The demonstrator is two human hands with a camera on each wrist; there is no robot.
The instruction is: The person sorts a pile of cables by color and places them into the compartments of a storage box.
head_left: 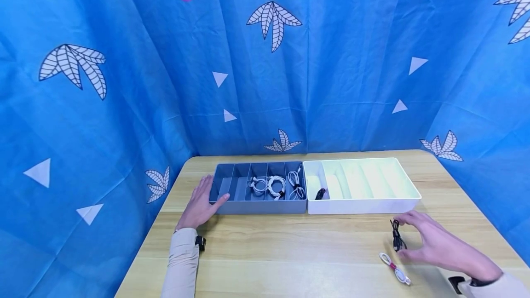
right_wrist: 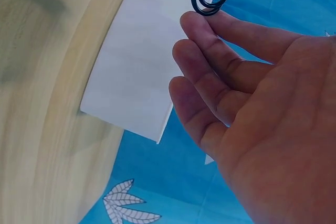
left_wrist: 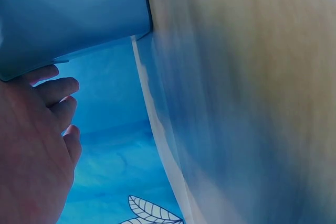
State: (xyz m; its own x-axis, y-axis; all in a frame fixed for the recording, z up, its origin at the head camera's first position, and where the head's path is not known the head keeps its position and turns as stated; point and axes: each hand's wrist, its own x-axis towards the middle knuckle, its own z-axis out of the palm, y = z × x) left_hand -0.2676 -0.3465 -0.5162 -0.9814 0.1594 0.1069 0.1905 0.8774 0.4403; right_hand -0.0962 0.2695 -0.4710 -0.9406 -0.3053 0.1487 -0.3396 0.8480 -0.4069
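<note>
In the head view my left hand (head_left: 200, 205) rests against the left end of the grey divided box (head_left: 261, 208), thumb spread along its front and fingers by the side wall. The left wrist view has those fingers close under the box wall (left_wrist: 73, 9); the thumb is hidden there. My right hand (head_left: 434, 243) pinches a bundled black cable (head_left: 396, 238) between thumb and fingertips, in front of the white divided box (head_left: 360, 207). Its loops (right_wrist: 210, 3) stand at the fingertips in the right wrist view. Just below lies a white cable with a red tie (head_left: 393, 268).
Coiled white cables (head_left: 276, 186) sit in three right-hand compartments of the grey box. A black item (head_left: 320, 193) lies in the white box's leftmost compartment. Both boxes stand end to end on the wooden table (head_left: 290, 252), with a blue patterned curtain (head_left: 352, 59) behind.
</note>
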